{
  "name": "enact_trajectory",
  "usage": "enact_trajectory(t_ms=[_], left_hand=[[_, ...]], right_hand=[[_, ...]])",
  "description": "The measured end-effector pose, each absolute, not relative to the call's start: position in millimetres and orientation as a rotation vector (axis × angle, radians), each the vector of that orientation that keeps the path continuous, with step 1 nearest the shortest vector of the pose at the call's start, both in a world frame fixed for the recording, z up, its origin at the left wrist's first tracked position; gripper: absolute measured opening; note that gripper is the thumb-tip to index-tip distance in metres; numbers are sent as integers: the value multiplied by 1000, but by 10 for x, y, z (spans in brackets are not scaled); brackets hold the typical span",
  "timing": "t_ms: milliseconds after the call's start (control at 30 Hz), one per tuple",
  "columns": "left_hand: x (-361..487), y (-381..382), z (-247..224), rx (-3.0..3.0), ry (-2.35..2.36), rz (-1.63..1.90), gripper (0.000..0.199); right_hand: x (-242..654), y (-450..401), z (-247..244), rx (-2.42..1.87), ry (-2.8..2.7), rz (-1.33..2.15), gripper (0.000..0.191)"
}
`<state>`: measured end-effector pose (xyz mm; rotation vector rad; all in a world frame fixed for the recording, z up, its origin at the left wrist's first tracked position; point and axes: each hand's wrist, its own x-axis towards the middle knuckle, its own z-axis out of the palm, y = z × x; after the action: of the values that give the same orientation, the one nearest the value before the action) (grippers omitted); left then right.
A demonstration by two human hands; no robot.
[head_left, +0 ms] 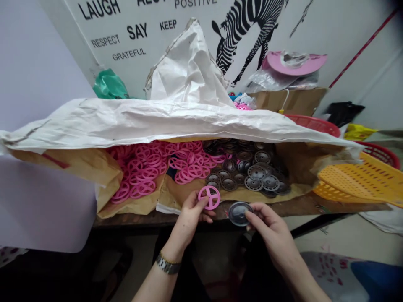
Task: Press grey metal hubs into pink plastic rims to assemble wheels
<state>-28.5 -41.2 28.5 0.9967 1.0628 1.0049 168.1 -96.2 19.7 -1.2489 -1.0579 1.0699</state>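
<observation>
Between the thumb and fingers of my left hand [194,210] is a pink spoked plastic ring [215,199], held just above the table's front edge. My right hand [267,222] pinches a dark grey round plastic disc [236,213] by its right side. The ring and the disc are apart, with a small gap between them. Behind my hands, a pile of similar pink rings [141,170] lies on brown paper inside a wide-mouthed white sack. To the right of that pile sits a heap of dark grey discs [256,173].
The white sack [132,121] stretches across the wooden table [132,220]. Yellow perforated baskets [362,178] and a red basket [315,122] stand at the right. A cardboard box [291,100] and a pink visor [297,63] are behind. A pale panel [47,205] fills the left.
</observation>
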Motion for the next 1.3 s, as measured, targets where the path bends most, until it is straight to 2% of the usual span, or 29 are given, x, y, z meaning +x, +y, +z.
enact_trajectory(t_ms=[367,533,767,900,1133,1300], left_hand=[[-137,-794,241,1026,933,910,45],[-83,-851,211,1075,932,893,36],[-20,-908,143,1102,912,892,32],[-11,-914,146,1091,895,898,31],[-25,-929,126,1128,847,815,31],[28,-973,89,1380,913,795,27]], right_hand=[[1534,-962,120,-1247,-1091,1043,37],[1568,-1037,69,-1359,-1374,726,23],[1602,-1116,73,-1354,-1527,589,29],[1611,-1131,59,-1331,-1495,644,30],[1656,-1139,22,-1290,-1281,1074,24],[1649,-1172,-1,-1291,-1203,1081,20]])
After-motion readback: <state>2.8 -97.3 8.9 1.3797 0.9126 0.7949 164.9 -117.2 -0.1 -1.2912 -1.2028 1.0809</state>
